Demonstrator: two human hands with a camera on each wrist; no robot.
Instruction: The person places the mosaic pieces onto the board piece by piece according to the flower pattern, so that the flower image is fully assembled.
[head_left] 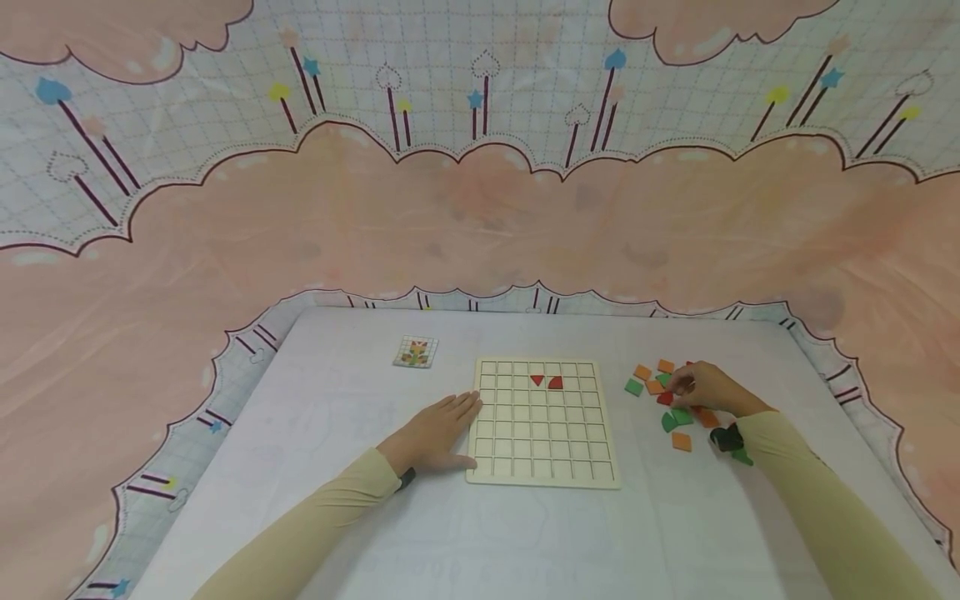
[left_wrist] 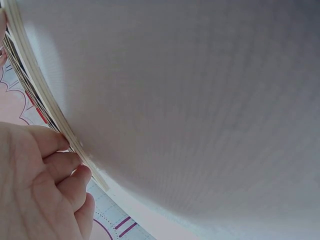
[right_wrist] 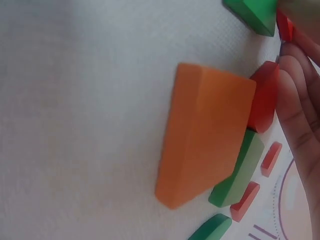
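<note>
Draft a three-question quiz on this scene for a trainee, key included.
1. What colour are the two pieces lying on the grid board?
2. True or false: the picture card lies on the board.
3. In the head view, which board edge does the left grip touch? A) far B) right C) left

Key: 1. Red. 2. False; it lies apart, to the board's left. 3. C.
</note>
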